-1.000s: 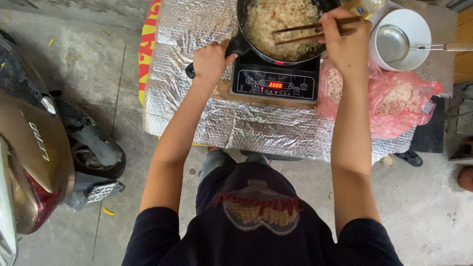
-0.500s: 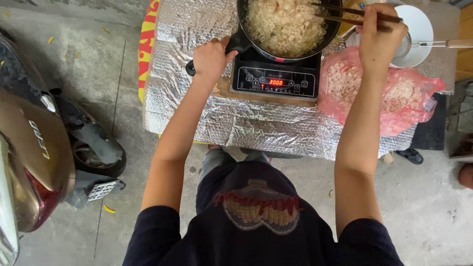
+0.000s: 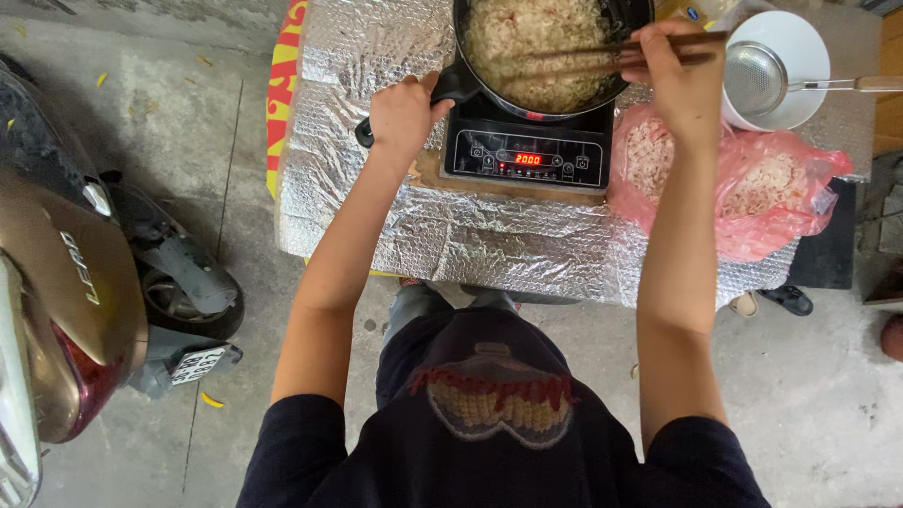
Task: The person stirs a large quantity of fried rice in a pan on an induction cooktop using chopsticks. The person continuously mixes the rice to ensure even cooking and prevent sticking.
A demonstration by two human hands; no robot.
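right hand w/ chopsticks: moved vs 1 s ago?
Yes. The right hand with the chopsticks has shifted right, from over the pan's right rim toward the white bowl.

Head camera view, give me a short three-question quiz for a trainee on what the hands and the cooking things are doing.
1. True or false: the left hand grips the black pan handle.
2. What does the right hand hold over the black round pan of pale shredded food?
A. long dark wooden chopsticks
B. a ladle
C. a knife
3. What rests in the white round bowl to the right of the black induction cooker?

Key
1. True.
2. A.
3. A metal mesh strainer, its handle pointing right, above the pink plastic bag of pale pieces.
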